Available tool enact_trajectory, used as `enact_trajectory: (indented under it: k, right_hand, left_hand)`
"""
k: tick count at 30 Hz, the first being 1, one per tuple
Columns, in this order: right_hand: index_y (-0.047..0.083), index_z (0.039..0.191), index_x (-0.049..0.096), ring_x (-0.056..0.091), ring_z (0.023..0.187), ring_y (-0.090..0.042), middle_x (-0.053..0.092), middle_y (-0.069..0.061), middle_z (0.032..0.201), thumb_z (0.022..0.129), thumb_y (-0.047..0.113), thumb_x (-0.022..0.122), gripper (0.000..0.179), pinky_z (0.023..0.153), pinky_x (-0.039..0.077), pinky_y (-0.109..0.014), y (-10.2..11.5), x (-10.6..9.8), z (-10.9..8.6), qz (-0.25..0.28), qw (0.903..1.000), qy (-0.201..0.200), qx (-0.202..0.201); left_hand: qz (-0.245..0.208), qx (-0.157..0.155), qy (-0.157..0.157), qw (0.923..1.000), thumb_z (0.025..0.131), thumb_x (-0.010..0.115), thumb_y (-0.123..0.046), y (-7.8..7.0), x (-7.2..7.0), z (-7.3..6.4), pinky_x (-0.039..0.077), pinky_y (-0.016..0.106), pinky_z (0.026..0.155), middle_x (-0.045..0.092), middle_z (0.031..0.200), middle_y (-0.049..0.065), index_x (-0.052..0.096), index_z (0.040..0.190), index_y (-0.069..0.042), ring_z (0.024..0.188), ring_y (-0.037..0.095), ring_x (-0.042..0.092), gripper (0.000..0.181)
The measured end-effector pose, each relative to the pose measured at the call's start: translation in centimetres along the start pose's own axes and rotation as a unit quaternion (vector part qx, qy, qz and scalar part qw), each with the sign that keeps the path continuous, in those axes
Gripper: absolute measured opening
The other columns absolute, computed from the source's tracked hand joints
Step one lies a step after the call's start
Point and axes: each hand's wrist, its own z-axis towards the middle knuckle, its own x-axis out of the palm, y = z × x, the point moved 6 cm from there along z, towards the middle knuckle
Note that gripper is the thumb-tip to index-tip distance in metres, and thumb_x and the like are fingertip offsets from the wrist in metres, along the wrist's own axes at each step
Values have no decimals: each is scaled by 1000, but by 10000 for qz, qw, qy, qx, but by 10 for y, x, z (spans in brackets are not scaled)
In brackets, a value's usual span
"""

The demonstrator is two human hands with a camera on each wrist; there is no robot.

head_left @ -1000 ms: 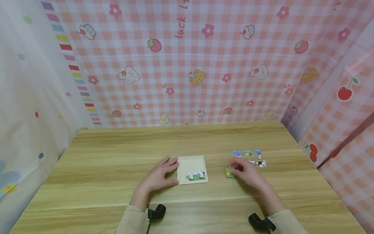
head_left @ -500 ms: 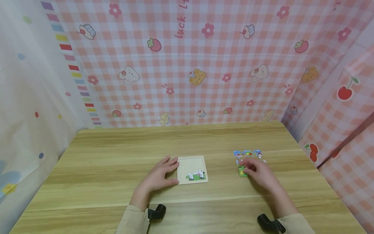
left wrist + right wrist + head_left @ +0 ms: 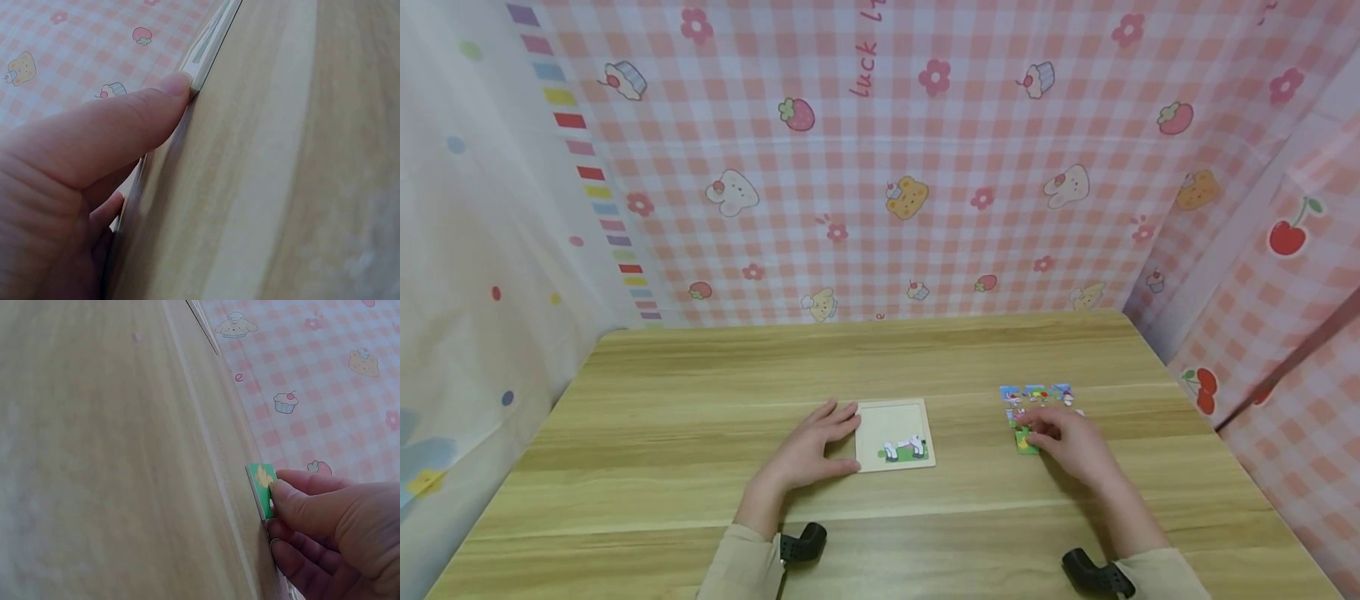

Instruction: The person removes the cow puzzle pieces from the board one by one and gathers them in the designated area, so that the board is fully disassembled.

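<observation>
A shallow wooden puzzle tray [image 3: 887, 421] lies mid-table in the head view, its lower right part filled with pieces showing green grass and white animal legs [image 3: 905, 449]. My left hand [image 3: 812, 446] rests along the tray's left edge, thumb at the lower corner and fingertips at the upper one. To the right, my right hand [image 3: 1067, 442] pinches a green puzzle piece [image 3: 261, 484] with a yellow figure between thumb and fingers, close over the table. That hand partly covers the loose puzzle pieces [image 3: 1036, 394] behind it.
The loose pieces lie in rows on the right side of the wooden table [image 3: 700, 400]. A pink checked cloth [image 3: 865, 167] hangs behind the table's far edge. Black wrist devices [image 3: 803, 543] are fixed at both sleeves.
My right hand has moved right with the green puzzle piece, over toward the loose pieces, and holds nearly still in the last half second. The left hand and tray stay put.
</observation>
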Motion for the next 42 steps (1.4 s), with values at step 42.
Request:
enact_trajectory:
  k: [42]
  right_hand:
    - [6,103,74,51,72,-6,63,6,81,83,3,78,20,63,46,-25,23,7,6,201,9984,-174,-496]
  left_hand:
    - [29,23,-56,10000,87,77,-33,-2,-1,0,20,57,116,37,156,8,52,143,-3,147,39,17,69]
